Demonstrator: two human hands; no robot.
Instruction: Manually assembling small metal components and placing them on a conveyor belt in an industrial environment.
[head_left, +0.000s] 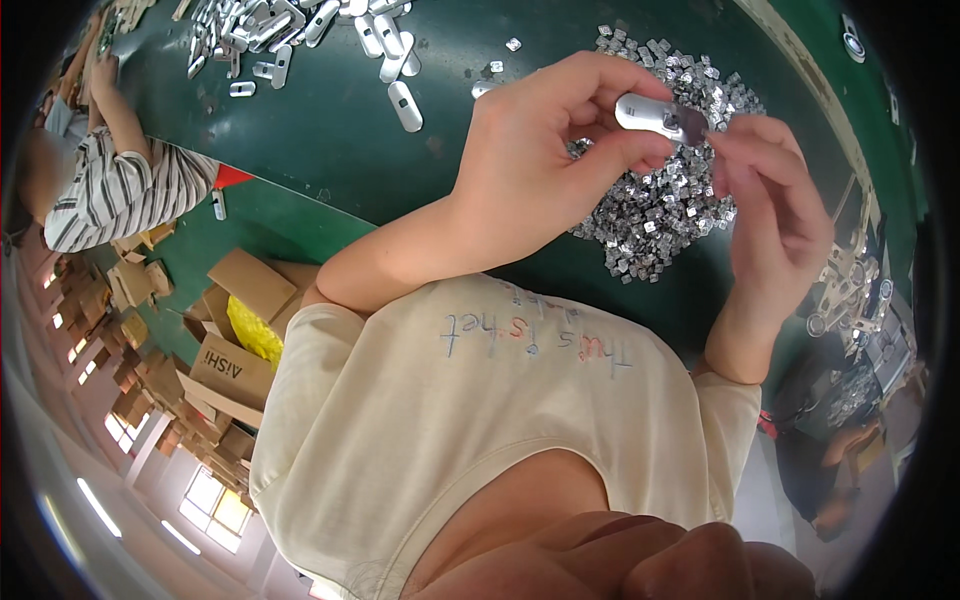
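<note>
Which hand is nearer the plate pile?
Left. The left hand is to the right of the plate pile, holding a silver plate; the right hand is farther right, at that plate's other end.

There is one left hand point(535, 160), one right hand point(785, 205) and one oblong silver piece point(640, 112) at their fingers. Two small square bits point(513, 44) lie loose; one pile point(650, 225) holds hundreds more. One heap of oblong metal parts point(265, 28) numbers perhaps two dozen or more, overlapping and cut off. One striped shirt point(135, 195) shows.
</note>
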